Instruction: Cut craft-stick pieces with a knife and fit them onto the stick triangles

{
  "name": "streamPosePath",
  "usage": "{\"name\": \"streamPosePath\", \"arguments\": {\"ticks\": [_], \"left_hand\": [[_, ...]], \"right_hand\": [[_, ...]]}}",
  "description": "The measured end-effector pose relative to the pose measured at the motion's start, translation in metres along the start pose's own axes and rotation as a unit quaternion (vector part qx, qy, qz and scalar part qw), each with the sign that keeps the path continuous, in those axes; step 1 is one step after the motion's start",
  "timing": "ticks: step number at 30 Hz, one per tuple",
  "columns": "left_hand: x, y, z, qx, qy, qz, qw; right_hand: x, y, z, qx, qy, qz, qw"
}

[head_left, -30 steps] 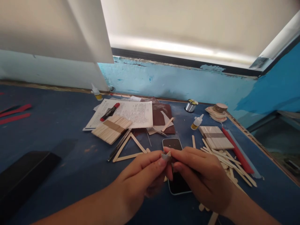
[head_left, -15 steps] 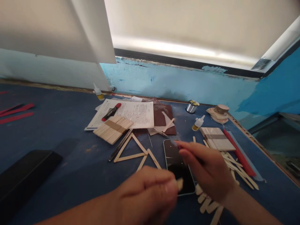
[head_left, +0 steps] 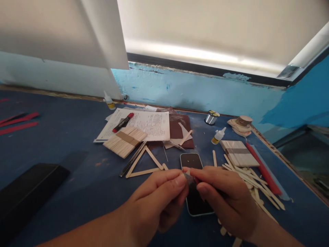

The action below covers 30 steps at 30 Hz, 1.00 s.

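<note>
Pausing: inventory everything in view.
Papers: several, white, back
Marker: 1, black-red, on papers
Sheet: 1, brown, beside papers
Bottles: 2, white, back, right
Spool: 1, silver, back
Stack: 1, tan, right
Bundles: 2, tan, left, right
Triangle: 1, tan, centre
Slim tools: unclear, dark, centre
Sticks: many, tan, right
Long piece: 1, red, right
Strips: several, red, left
Block: 1, black, left
Phone: 1, black, centre
Held piece: 1, grey, centre
Table: 1, blue, underneath
Wall: 1, blue, behind
Left hand: 1, bare, centre
Right hand: 1, bare, right

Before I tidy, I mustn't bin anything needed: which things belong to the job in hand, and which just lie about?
Likely the job's: pinched grey piece; loose sticks; stick triangle.

Probably just lying about: marker; printed sheets; wire spool.
</note>
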<state>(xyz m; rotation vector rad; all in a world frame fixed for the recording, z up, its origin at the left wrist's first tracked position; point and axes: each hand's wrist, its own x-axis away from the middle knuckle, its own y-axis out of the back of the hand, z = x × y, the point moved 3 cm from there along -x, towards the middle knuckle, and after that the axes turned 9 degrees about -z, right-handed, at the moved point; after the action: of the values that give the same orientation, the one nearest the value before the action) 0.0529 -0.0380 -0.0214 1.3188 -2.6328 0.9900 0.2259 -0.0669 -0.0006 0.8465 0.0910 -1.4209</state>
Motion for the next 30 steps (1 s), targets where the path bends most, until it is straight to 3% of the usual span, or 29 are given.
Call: {"name": "streamPosePath", "arguments": {"ticks": [10, 24, 27, 30], "left_hand": [[-0.001, -0.002, 0.005, 0.007, 0.028, -0.014, 0.999], [-0.002, -0.008, 0.005, 0.090, 0.052, 0.043, 0.994], [0.005, -0.007, 0.004, 0.081, 0.064, 0.046, 0.994], [0.019, -0.009, -0.001, 0.023, 0.078, 0.090, 0.993]], "right_hand": [[0.002, -0.004, 0.001, -0.024, 0.001, 0.018, 1.000], [0.006, -0.007, -0.002, -0.002, 0.011, 0.010, 1.000], [-0.002, -0.003, -0.010, 0.021, -0.005, -0.036, 0.999], [-0.012, 0.011, -0.028, 0.059, -0.104, -0.157, 0.980]]}}
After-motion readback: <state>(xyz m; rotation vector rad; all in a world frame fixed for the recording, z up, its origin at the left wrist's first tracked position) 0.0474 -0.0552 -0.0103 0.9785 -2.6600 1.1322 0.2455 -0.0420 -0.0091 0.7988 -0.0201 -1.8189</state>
